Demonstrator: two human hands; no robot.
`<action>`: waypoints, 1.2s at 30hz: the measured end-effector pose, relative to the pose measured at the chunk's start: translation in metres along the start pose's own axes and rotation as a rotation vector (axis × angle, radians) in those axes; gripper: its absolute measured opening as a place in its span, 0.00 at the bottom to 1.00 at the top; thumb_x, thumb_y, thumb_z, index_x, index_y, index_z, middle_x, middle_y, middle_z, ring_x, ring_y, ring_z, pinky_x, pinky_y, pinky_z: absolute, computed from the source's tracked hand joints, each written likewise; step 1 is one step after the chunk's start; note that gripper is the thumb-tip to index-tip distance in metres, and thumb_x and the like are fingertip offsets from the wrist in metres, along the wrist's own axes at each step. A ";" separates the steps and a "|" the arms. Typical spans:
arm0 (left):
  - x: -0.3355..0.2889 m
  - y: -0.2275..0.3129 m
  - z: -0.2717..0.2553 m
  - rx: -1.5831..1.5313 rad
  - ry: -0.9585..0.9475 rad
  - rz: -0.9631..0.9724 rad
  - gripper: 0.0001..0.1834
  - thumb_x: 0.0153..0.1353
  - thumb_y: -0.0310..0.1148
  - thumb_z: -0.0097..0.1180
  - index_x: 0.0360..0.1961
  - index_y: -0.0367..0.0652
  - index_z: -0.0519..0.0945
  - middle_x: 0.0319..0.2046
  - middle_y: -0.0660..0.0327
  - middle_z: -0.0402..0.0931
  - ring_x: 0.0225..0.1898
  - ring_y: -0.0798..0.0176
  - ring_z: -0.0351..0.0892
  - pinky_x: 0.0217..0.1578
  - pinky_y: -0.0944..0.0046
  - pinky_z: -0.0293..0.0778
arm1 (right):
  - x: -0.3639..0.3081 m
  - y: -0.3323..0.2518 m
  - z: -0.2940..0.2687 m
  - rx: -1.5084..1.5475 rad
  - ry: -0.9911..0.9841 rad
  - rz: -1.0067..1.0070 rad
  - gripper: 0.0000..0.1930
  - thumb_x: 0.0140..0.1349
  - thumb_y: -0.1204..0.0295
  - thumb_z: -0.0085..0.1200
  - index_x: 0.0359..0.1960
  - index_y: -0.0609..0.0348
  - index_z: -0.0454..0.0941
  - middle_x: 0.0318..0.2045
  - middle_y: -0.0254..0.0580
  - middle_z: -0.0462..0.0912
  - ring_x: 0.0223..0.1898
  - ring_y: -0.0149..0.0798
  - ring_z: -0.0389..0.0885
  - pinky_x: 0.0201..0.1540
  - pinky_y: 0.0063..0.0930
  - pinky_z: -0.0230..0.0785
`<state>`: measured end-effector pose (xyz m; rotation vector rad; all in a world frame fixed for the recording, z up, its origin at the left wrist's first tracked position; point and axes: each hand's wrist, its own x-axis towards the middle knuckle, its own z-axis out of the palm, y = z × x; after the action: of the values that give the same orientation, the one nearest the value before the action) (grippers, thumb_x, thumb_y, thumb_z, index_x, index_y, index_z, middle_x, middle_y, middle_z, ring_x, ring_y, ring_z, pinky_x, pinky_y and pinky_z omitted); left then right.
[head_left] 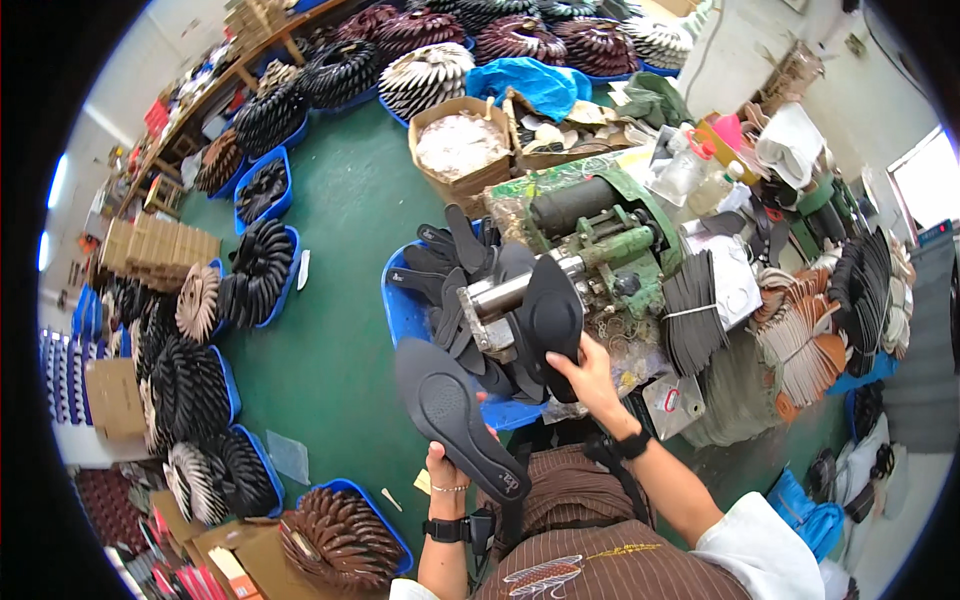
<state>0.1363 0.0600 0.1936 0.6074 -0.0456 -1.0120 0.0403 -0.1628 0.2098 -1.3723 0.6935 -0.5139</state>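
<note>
My left hand (pixel 452 466) is closed on a black shoe insole (pixel 447 408), its dimpled oval pad facing up and its heel end pointing toward my apron. In my right hand (pixel 592 378) there is another black insole (pixel 553 318), tilted upright, with my thumb across its face. Just beyond both hands stands a green machine (pixel 620 235) with a shiny metal roller (pixel 525 290) reaching leftward. Under the roller, a blue tub (pixel 402 312) holds several loose black insoles (pixel 466 245). The lower insole hides some of my left fingers.
Right of the machine, banded bundles of dark insoles (pixel 693 315) and tan insoles (pixel 800 335) are stacked. Behind it sit an open cardboard box (pixel 465 185) and a blue plastic bag (pixel 530 85). Blue tubs of fanned shoe parts (pixel 340 540) line the green floor (pixel 335 260) at left.
</note>
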 end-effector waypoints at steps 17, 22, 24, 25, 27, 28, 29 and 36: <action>0.009 -0.024 0.043 0.444 0.453 0.237 0.31 0.45 0.23 0.67 0.52 0.34 0.69 0.47 0.57 0.73 0.47 0.64 0.72 0.51 0.64 0.69 | -0.059 -0.015 0.046 0.008 -0.362 0.255 0.37 0.50 0.65 0.68 0.55 0.71 0.60 0.48 0.52 0.75 0.51 0.37 0.72 0.54 0.30 0.66; 0.012 -0.038 0.027 0.484 0.452 0.343 0.32 0.45 0.24 0.68 0.53 0.34 0.69 0.49 0.57 0.71 0.47 0.63 0.71 0.52 0.64 0.67 | -0.060 -0.024 0.051 -0.042 -0.180 0.110 0.22 0.49 0.76 0.67 0.43 0.64 0.68 0.39 0.39 0.78 0.41 0.28 0.75 0.47 0.24 0.69; 0.009 -0.040 0.029 0.307 0.460 0.327 0.33 0.46 0.25 0.67 0.54 0.35 0.67 0.48 0.57 0.72 0.48 0.62 0.71 0.52 0.64 0.66 | -0.061 -0.025 0.048 0.066 -0.146 0.141 0.15 0.50 0.80 0.64 0.38 0.63 0.70 0.38 0.35 0.78 0.41 0.26 0.74 0.46 0.22 0.68; 0.008 -0.041 0.030 0.220 0.465 0.318 0.33 0.47 0.25 0.67 0.55 0.35 0.67 0.48 0.57 0.72 0.48 0.61 0.72 0.52 0.64 0.66 | -0.060 -0.029 0.046 0.120 -0.111 0.116 0.17 0.52 0.83 0.60 0.43 0.64 0.71 0.41 0.36 0.78 0.43 0.27 0.75 0.49 0.23 0.68; 0.003 -0.034 0.025 0.161 0.395 0.251 0.32 0.50 0.27 0.63 0.56 0.33 0.64 0.47 0.52 0.72 0.47 0.53 0.75 0.50 0.58 0.71 | -0.063 -0.022 0.033 0.252 -0.055 0.135 0.21 0.53 0.85 0.58 0.50 0.64 0.71 0.45 0.38 0.78 0.47 0.28 0.75 0.52 0.24 0.68; 0.001 -0.027 0.025 0.108 0.347 0.218 0.32 0.50 0.28 0.62 0.56 0.32 0.64 0.47 0.50 0.72 0.46 0.51 0.76 0.50 0.56 0.73 | -0.066 -0.004 0.018 0.227 -0.085 0.126 0.24 0.54 0.86 0.58 0.54 0.64 0.69 0.48 0.39 0.77 0.49 0.30 0.75 0.54 0.25 0.67; -0.001 -0.021 0.023 0.056 0.299 0.189 0.33 0.50 0.29 0.62 0.56 0.31 0.64 0.47 0.49 0.72 0.46 0.49 0.77 0.49 0.54 0.74 | -0.067 0.006 0.008 0.230 -0.056 0.161 0.23 0.53 0.84 0.59 0.52 0.65 0.71 0.47 0.39 0.78 0.47 0.30 0.75 0.53 0.26 0.68; -0.004 -0.018 0.004 0.166 0.391 0.087 0.32 0.52 0.34 0.52 0.58 0.30 0.64 0.52 0.47 0.70 0.53 0.47 0.72 0.56 0.49 0.68 | 0.002 -0.002 0.008 0.255 -0.124 0.136 0.24 0.52 0.80 0.62 0.52 0.66 0.71 0.48 0.40 0.78 0.48 0.30 0.75 0.54 0.25 0.66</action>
<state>0.1188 0.0551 0.1889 0.9391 0.1893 -0.7961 0.0471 -0.1589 0.2123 -1.1000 0.5942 -0.3906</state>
